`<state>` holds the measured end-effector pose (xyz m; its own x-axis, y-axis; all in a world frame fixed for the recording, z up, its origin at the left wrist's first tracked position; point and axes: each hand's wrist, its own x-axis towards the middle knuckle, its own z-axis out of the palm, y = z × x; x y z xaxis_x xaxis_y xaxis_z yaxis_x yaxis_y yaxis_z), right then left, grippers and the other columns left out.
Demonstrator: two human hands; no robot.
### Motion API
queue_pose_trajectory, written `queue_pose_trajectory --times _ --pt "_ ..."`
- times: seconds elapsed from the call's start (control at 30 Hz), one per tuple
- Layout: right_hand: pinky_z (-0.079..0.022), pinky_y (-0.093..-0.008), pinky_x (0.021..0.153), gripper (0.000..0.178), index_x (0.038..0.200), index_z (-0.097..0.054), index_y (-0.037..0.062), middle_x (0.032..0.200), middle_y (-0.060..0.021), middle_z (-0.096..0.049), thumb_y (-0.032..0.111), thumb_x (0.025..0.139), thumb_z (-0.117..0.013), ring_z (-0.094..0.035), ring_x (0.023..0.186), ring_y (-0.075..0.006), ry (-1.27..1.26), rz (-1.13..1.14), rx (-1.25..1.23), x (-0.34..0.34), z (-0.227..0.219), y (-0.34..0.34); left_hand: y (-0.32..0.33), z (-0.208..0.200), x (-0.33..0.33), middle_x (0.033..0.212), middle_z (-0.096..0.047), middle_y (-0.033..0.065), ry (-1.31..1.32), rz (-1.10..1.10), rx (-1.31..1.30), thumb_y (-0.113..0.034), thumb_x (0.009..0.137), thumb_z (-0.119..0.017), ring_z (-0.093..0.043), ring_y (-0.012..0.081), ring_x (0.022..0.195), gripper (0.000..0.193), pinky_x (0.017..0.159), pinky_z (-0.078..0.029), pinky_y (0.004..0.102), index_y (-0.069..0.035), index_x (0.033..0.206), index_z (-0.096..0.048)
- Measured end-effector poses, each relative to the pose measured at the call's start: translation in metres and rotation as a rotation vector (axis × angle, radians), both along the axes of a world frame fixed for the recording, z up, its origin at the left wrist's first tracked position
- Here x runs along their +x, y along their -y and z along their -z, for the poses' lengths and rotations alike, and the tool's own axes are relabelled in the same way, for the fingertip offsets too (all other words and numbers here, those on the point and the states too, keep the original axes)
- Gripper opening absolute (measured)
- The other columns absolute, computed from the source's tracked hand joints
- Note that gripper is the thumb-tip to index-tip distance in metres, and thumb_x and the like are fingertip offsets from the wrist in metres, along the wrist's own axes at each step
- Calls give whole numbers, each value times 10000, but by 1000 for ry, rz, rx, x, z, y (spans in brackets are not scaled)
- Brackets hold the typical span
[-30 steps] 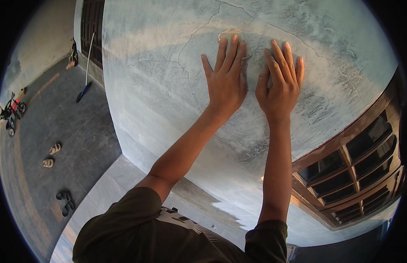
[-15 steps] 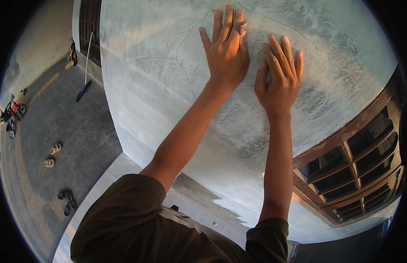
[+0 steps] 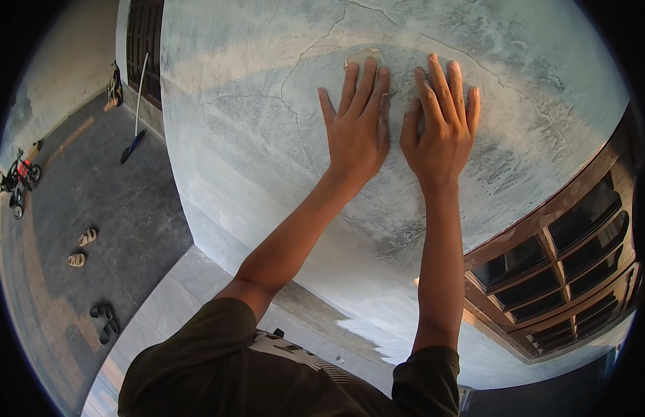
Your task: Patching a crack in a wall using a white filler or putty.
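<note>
My left hand (image 3: 357, 132) lies on the grey plastered wall (image 3: 239, 146) with its fingers stretched. Under it is a small beige sheet that looks like sandpaper (image 3: 364, 55), held against the plaster; its edge shows past the fingertips and beside the thumb. Just to the right, my right hand (image 3: 442, 135) rests flat on the same wall, fingers extended, with nothing visible in it. Fine cracks and rough, darker patches run through the plaster around both hands.
A brown wooden window frame with dark panes (image 3: 559, 257) is low on the right. At left, on the dark tiled floor (image 3: 142, 208), are tan sandals (image 3: 87, 237), black sandals (image 3: 104, 324), a long-handled tool with a blue head (image 3: 133, 147) and a small wheeled ride-on (image 3: 20, 177).
My left hand has slid down the wall with the sheet, which shows more above its fingertips. My right hand has stayed almost in place.
</note>
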<state>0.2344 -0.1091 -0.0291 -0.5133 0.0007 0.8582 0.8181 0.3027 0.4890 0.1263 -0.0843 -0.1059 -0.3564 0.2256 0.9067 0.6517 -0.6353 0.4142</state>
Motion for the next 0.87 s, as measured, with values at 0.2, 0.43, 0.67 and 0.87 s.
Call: queue_pose_trajectory --times 0.2,0.43,0.67,0.87 --pt "-296 -573 1205 394 1228 -725 109 1465 -37 -616 103 860 -586 -489 1444 -266 7 -12 -12 -4 -3 4 -13 -14 -6 1618 -434 86 38 -18 147 -105 1009 -539 -329 348 1532 532 1137 -147 791 -119 1537 -477" --pt "-291 -571 1211 386 1215 -728 108 1458 -31 -622 99 857 -585 -487 1446 -261 -6 -14 -19 -3 0 0 -28 -47 -22 1603 -449 101 31 -65 159 -99 1010 -538 -332 346 1531 498 1130 -145 793 -102 1507 -509" --pt "-290 -578 1209 384 1207 -729 102 1451 -30 -627 101 847 -594 -495 1439 -264 -1 -18 -5 0 0 2 -9 -1 -3 1616 -437 92 14 3 24 -72 986 -571 -321 354 1536 568 1128 -131 803 -113 1543 -469" --pt "-284 -575 1214 385 1227 -723 116 1470 -24 -614 103 867 -584 -494 1441 -261 4 -31 -21 -4 -2 1 -18 -14 -11 1643 -400 94 30 -19 6 -170 999 -620 -313 372 1538 548 1134 -104 804 -153 1531 -488"
